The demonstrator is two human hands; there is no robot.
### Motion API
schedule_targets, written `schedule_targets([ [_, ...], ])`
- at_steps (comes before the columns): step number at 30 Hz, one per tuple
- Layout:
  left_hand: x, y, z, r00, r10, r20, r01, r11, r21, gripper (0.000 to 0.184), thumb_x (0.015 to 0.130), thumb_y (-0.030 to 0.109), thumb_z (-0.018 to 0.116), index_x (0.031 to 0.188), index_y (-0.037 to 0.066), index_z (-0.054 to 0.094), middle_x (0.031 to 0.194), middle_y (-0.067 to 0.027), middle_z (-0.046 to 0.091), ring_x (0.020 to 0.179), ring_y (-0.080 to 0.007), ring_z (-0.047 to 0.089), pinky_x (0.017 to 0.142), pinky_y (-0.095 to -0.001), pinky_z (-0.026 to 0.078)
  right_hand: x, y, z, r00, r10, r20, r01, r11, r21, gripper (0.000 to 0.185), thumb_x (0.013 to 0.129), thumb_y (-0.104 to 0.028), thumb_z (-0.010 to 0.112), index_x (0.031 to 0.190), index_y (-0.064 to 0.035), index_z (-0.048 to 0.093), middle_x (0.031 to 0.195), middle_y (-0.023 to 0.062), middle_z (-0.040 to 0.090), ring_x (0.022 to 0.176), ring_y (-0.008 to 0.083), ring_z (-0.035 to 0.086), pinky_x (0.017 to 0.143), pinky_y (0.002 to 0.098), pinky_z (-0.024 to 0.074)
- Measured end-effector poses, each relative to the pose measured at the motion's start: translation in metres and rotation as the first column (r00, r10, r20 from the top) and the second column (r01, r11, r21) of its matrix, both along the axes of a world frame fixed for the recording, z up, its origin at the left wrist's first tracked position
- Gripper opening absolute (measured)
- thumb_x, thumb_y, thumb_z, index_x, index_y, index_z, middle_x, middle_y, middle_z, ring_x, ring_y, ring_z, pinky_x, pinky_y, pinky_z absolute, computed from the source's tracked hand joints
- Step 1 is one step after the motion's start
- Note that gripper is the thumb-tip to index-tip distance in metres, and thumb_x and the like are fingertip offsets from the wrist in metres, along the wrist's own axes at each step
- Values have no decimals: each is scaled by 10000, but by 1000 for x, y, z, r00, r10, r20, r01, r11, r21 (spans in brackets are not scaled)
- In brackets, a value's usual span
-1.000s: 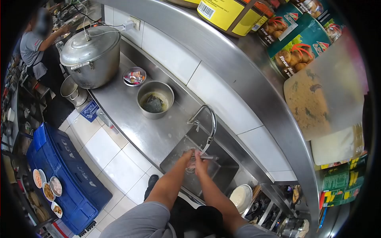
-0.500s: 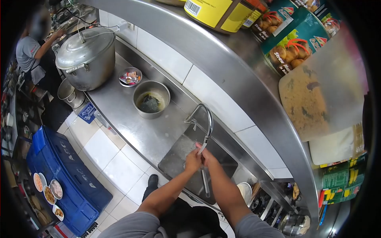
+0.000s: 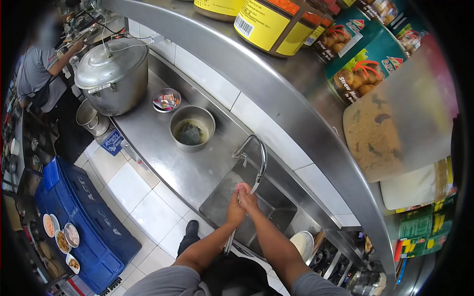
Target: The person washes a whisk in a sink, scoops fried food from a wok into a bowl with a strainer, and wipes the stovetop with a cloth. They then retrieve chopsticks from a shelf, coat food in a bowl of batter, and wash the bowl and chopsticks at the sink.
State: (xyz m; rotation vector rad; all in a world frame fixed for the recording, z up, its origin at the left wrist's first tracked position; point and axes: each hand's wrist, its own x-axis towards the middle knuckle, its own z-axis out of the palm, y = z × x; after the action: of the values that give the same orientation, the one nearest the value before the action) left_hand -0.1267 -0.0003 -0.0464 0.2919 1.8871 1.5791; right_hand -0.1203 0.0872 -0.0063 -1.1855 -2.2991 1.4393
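Wore a grey top (image 3: 173, 282) with short sleeves (image 3: 321, 286), softly creased above the elbows. Had black cloth (image 3: 239, 275) across the front, dark trousers (image 3: 187, 243) and a black, round-toed shoe (image 3: 192, 228). Showed bare forearms, a bare left hand (image 3: 235, 212) and right hand (image 3: 248, 198).

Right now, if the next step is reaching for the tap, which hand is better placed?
Probably the right hand: it is nearer the tap, close by the water stream. The left hand sits farther off; a metal handle shows below the left wrist. Which hand grips that handle is hidden.
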Motion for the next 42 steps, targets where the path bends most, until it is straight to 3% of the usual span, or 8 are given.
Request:
schedule_targets([
  [2, 6, 3, -10, 833, 1, -554, -45, 997, -65, 586, 927, 358, 530, 1405, 101, 309, 1012, -151, 603, 776, -260, 625, 691, -398, 534, -4, 11, 5, 998, -55, 22, 57, 992, -111, 274, 903, -246, 516, 1005, -5, 598, 900, 83, 660, 841, 220, 638, 775, 336, 502],
  [10, -36, 39, 42, 645, 197, 738, -483, 854, 194, 447, 889, 137, 536, 1304, 45, 399, 1009, -120, 591, 874, -211, 594, 704, -323, 491, 19, -27, 85, 945, -234, 229, 324, 573, -753, 550, 878, -602, 512, 1002, -70, 573, 809, 69, 615, 600, 189, 572, 553, 347, 497],
  [15, -29, 77, -47, 874, 58, 483, -152, 976, 158, 229, 904, 78, 504, 1124, 46, 561, 988, -98, 607, 915, -194, 592, 826, -348, 484, 116, -18, -12, 872, -364, 329, 470, 432, -770, 443, 908, -535, 512, 938, -93, 529, 689, 47, 553, 478, 167, 455, 457, 352, 461],
  [17, -42, 74, -3, 279, 125, 952, -591, 804, 68, 229, 826, 16, 514, 1035, 30, 607, 928, -91, 627, 865, -226, 629, 798, -277, 498, 142, -26, -37, 833, -428, 350, 500, 311, -808, 381, 916, -492, 534, 935, -112, 512, 621, 22, 512, 428, 149, 387, 427, 351, 440],
  [20, -80, 93, 45, 283, -24, 959, -749, 619, 236, 163, 838, 2, 499, 963, 35, 597, 861, -80, 620, 791, -195, 626, 775, -273, 522, 144, -33, -50, 762, -436, 479, 620, 280, -733, 253, 933, -348, 553, 950, -99, 510, 616, 37, 517, 441, 160, 443, 440, 356, 450],
  [28, -39, 25, 42, 570, -199, 797, -137, 933, 331, 101, 901, 103, 532, 895, 9, 568, 815, -91, 597, 733, -165, 602, 731, -245, 530, 87, -31, 12, 928, -259, 267, 187, 945, 267, 399, 828, -145, 607, 1190, -39, 475, 851, 189, 645, 809, 330, 645, 717, 433, 514],
  [34, -45, 35, 52, 805, 228, 547, -270, 963, -4, 320, 805, 212, 712, 986, -20, 586, 795, -107, 596, 600, -176, 574, 519, -299, 493, 84, -47, 45, 996, 90, -1, -83, 924, 373, 624, 825, -185, 606, 1389, -100, 354, 985, 250, 632, 922, 412, 620, 808, 469, 479],
  [42, -99, 83, -64, 926, -311, 215, 277, 945, 177, 348, 872, 318, 568, 1076, 37, 559, 927, -102, 610, 813, -236, 607, 651, -428, 508, 202, -90, -30, 809, 6, 587, -85, 991, 107, 457, 864, -307, 538, 1147, 46, 471, 934, 288, 628, 902, 444, 612, 814, 515, 478],
])
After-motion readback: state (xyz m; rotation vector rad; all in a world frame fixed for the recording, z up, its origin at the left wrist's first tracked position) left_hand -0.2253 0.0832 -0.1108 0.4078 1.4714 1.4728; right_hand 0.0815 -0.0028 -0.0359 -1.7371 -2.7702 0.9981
